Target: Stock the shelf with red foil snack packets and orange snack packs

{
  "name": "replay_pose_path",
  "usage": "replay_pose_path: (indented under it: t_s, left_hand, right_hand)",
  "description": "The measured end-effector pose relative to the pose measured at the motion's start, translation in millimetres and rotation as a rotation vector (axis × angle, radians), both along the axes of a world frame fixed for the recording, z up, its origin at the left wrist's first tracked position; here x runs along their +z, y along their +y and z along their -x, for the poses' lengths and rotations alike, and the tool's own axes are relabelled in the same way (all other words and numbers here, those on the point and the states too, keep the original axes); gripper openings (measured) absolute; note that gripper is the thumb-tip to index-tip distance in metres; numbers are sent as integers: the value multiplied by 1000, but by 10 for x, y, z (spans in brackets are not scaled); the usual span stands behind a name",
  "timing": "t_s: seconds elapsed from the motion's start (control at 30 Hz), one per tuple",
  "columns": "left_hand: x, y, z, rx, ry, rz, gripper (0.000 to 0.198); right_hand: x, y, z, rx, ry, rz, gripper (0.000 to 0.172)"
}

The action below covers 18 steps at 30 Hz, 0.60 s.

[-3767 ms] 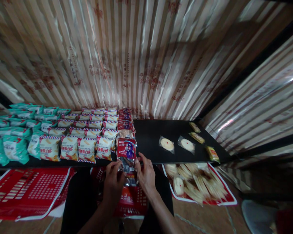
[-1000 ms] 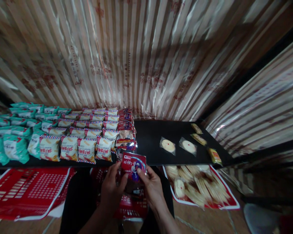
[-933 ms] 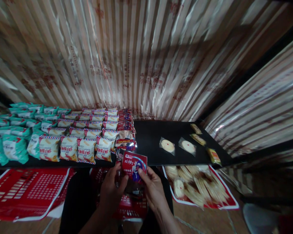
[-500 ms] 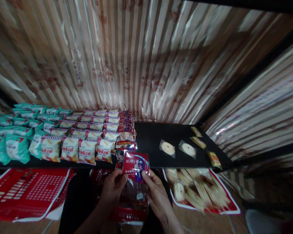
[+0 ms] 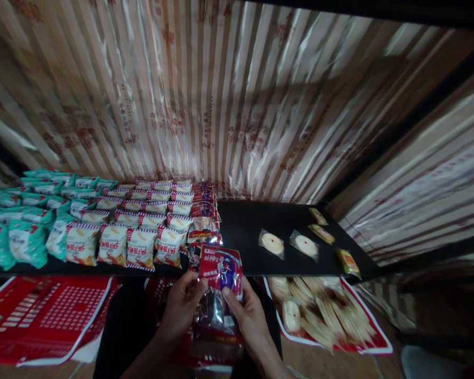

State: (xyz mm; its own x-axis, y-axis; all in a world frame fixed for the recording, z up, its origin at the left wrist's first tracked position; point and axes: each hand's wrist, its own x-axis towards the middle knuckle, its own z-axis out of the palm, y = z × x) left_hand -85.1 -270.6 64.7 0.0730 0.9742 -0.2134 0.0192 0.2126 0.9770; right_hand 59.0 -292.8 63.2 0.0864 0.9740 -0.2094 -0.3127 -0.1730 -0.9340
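Note:
A red snack packet (image 5: 219,268) with a purple patch and white lettering is held up in front of the shelf's front edge. My left hand (image 5: 184,302) pinches its left side, and my right hand (image 5: 247,310) grips its right side with the thumb on the front. Below the printed top the packet has a clear, dark lower part. Beyond it on the shelf stands a column of similar red packets (image 5: 203,209). Beneath my hands a red basket (image 5: 213,355) with more packets is partly hidden.
The black shelf (image 5: 240,221) bears rows of white snack bags (image 5: 142,247) and teal bags (image 5: 27,242) at left. Wrapped round crackers (image 5: 272,243) and small yellow packets (image 5: 348,262) lie at right. Red baskets (image 5: 59,316) stand below, the right one with wrapped crackers (image 5: 324,310). Striped sheeting (image 5: 205,105) hangs behind.
Both hands stay on the packet. My right thumb has slid a little down and left across its front, and more of the clear lower part shows.

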Motion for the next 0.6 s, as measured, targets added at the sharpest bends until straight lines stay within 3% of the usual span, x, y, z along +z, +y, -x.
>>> replay_pose_path:
  t_s: [0.27, 0.47, 0.6]
  left_hand:
    - [28, -9, -42, -85, -73, 9, 41]
    - [-128, -118, -134, -6, -51, -33, 56]
    - [-165, -102, -156, -44, -141, -20, 72]
  right_hand:
    - [-75, 99, -80, -57, -48, 2, 45]
    - [-126, 203, -159, -108, -61, 21, 42]
    - [-104, 321, -186, -120, -159, -26, 45]
